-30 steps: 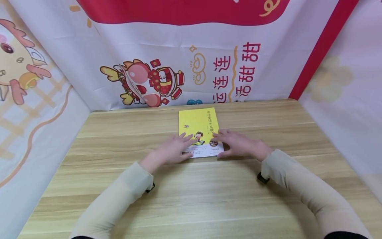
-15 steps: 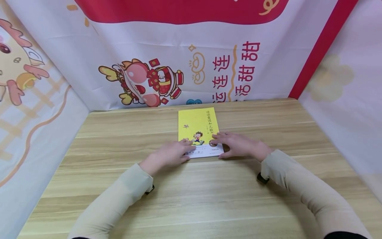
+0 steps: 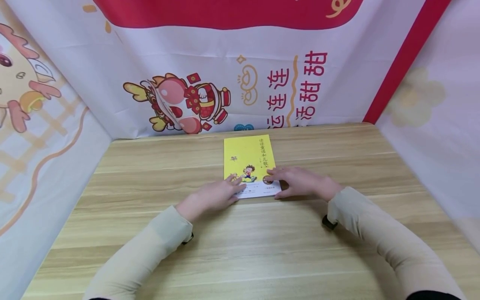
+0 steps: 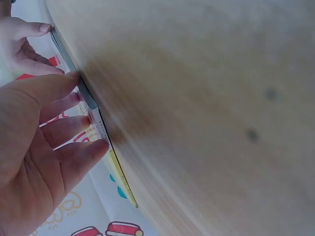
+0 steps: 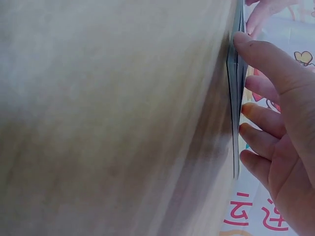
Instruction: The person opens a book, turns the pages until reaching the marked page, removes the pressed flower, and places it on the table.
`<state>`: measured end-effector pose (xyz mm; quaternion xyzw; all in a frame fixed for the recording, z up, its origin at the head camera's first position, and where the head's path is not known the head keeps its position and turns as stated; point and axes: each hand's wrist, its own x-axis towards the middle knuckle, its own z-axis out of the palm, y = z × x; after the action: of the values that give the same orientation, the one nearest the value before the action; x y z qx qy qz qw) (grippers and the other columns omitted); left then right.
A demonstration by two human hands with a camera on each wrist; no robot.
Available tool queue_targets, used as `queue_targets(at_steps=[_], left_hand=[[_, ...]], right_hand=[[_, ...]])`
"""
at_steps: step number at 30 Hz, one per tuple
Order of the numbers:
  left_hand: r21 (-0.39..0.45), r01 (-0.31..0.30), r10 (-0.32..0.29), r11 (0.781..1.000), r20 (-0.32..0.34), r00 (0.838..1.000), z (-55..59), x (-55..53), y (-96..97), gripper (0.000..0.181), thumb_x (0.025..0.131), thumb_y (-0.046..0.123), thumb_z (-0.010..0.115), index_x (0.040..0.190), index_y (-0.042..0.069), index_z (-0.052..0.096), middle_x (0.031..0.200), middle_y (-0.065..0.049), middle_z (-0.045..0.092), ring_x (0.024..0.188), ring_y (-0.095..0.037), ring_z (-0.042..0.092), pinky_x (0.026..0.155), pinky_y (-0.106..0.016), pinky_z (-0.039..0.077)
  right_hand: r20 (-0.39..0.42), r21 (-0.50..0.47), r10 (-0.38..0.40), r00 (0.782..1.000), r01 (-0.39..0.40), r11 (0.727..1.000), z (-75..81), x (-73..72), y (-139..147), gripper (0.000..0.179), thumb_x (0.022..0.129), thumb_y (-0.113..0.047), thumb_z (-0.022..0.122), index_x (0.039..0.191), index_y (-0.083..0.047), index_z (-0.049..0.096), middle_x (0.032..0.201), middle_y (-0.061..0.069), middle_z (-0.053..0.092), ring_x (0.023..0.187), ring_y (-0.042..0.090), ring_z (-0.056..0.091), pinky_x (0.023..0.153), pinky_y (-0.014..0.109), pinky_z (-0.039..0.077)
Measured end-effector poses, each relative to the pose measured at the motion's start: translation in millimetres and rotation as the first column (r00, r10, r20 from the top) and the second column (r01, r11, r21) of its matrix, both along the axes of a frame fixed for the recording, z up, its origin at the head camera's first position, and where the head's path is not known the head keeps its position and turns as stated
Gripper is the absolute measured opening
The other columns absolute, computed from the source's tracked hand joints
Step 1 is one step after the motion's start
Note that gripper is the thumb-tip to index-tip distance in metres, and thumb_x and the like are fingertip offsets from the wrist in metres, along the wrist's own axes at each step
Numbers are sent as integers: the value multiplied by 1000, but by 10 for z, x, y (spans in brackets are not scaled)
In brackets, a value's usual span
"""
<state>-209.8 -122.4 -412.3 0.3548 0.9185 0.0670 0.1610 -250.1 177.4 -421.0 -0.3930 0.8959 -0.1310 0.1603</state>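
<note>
A yellow book (image 3: 245, 146) with a white band along its near end lies flat on the table, front cover up. My left hand (image 3: 216, 194) is at the book's near left corner, its fingertips on the cover. In the left wrist view that thumb touches the book's edge (image 4: 83, 90) and the fingers stretch fairly straight onto the cover. At the near right corner my right hand (image 3: 301, 182) has its fingertips over the cover's right side. The right wrist view has this thumb against the book's edge (image 5: 235, 113), with the other fingers extended beside it.
The wooden table (image 3: 240, 250) reaches back to a printed cloth backdrop (image 3: 210, 46) just behind the book. Cloth walls also rise along the left and right sides. Dark wrist straps (image 3: 330, 222) show below the sleeves.
The left hand has drawn back slightly toward the near left corner, baring more of the cover. The right hand has shifted only a little, and the book stays in about the same place.
</note>
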Motion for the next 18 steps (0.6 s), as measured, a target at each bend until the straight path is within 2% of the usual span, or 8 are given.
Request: queue_targets(at_steps=[6,12,18], left_hand=[[25,3,-3,1000,-5,1000,-5,1,-10,48,107,23,57,154,13,49,162,-11,35,149,-37,30,116,-52,35],[48,-3,3,999,5,1000,-11,-3,-17,49,106,22,58,153,13,50,162,-11,36,150,-37,30,118,-51,32],[54,-3,2,999,18,1000,1,-13,-17,49,106,22,60,153,12,50,162,-11,36,150,-37,30,118,-51,31]], right_hand=[[3,-16,13,1000,-13,1000,55,8,-2,62,93,-43,76,149,-23,57,161,5,40,149,29,35,120,51,28],[-18,-70,45,999,-46,996,80,-2,-7,52,93,-36,78,140,-18,65,151,3,53,141,25,47,117,46,36],[-85,-133,101,991,-112,985,76,-8,5,41,92,-34,78,129,-16,72,139,0,64,131,21,58,110,43,45]])
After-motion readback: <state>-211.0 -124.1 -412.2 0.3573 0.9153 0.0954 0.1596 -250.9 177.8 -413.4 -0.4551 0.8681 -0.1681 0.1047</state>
